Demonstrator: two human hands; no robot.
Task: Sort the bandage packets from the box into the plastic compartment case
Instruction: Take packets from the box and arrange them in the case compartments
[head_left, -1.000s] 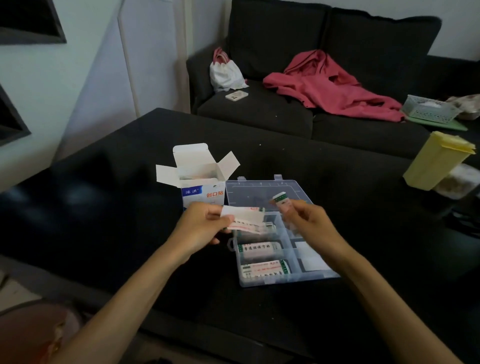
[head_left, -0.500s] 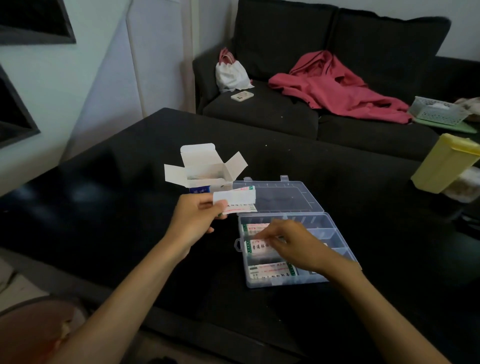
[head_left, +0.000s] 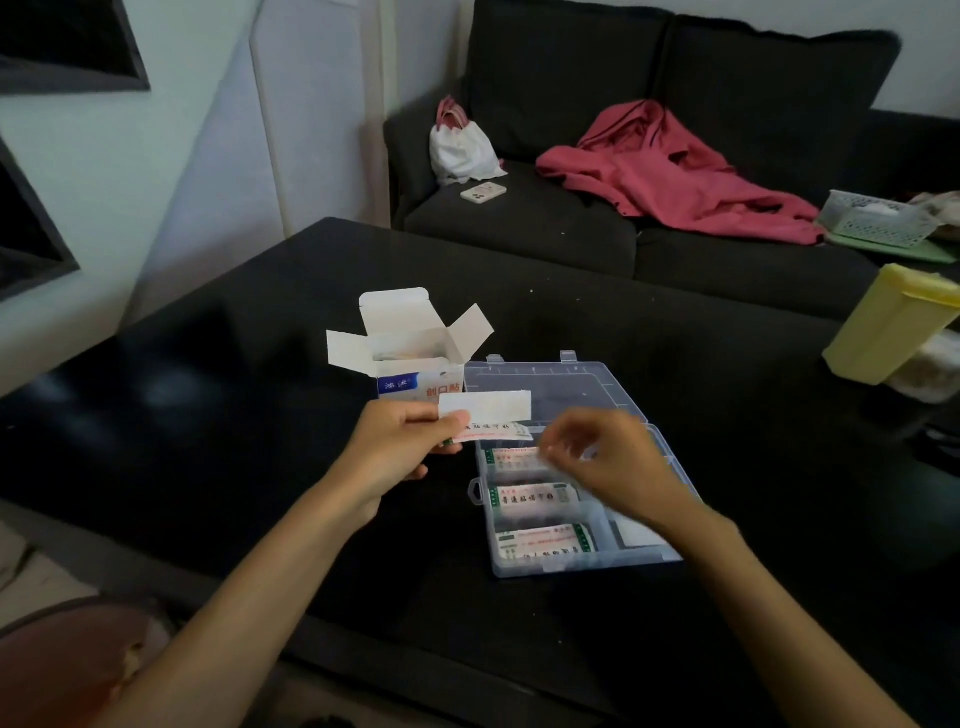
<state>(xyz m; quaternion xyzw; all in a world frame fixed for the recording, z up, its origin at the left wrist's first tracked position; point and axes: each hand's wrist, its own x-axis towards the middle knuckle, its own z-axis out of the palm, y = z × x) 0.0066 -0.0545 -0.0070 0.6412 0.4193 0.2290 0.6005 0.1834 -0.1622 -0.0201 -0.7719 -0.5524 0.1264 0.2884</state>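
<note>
Packets (head_left: 485, 418) — in left hand (head_left: 400, 447)

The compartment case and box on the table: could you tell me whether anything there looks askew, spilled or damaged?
Nothing stands out. The compartment case lies flat with its lid open, packets sit inside compartments, and the box stands upright.

Right hand (head_left: 602, 457) motion-blurred; its grip unreadable.

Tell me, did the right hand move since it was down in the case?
Yes. The right hand has lifted off the case's middle left compartment and now hovers, blurred, over the far end near the packets in the left hand.
</note>
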